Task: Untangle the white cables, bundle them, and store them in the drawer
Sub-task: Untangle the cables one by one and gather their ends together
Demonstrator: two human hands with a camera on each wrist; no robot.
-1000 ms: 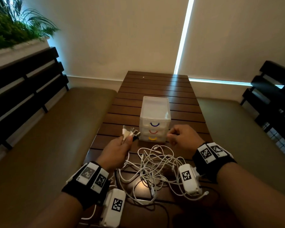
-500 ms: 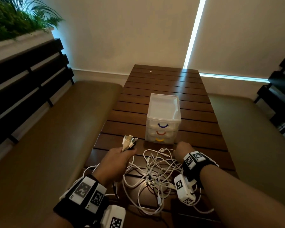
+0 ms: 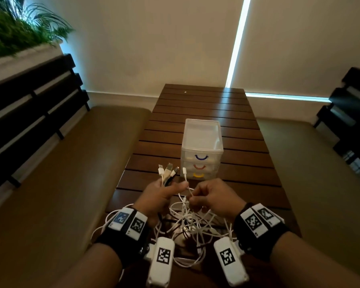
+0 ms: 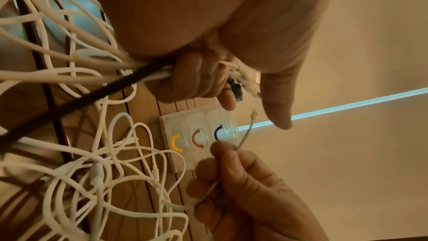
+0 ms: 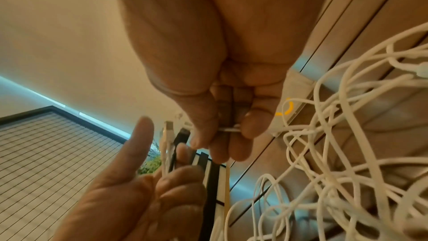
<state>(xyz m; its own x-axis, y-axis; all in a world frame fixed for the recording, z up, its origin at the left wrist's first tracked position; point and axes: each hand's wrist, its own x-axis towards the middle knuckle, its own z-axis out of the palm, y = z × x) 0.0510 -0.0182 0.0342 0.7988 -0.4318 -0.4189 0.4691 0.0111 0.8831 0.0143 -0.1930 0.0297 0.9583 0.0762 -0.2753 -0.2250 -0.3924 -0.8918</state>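
Wooden slatted table point(image 3: 204, 104) runs away from the person, cushioned benches point(image 3: 75, 163) along both sides. Clear three-drawer unit point(image 3: 202, 142) stands mid-table, all drawers pushed in, with blue, red and yellow handles top to bottom. White cables point(image 3: 187, 223) lie in a loose tangle on the near end of the table, between the two forearms and just in front of the drawer unit.

Left hand point(image 3: 160, 196) is raised above the tangle, fingers curled round a bunch of plug ends point(image 3: 167, 171) that stick up out of the fist; one black lead is in with the white ones. Left thumb point(image 4: 275, 98) is extended, not pressing on the bunch.

Right hand point(image 3: 212, 199) sits just beside the left, knuckles up, thumb and forefinger pinching one thin white cable end point(image 3: 184, 172), which points upward between the two hands.
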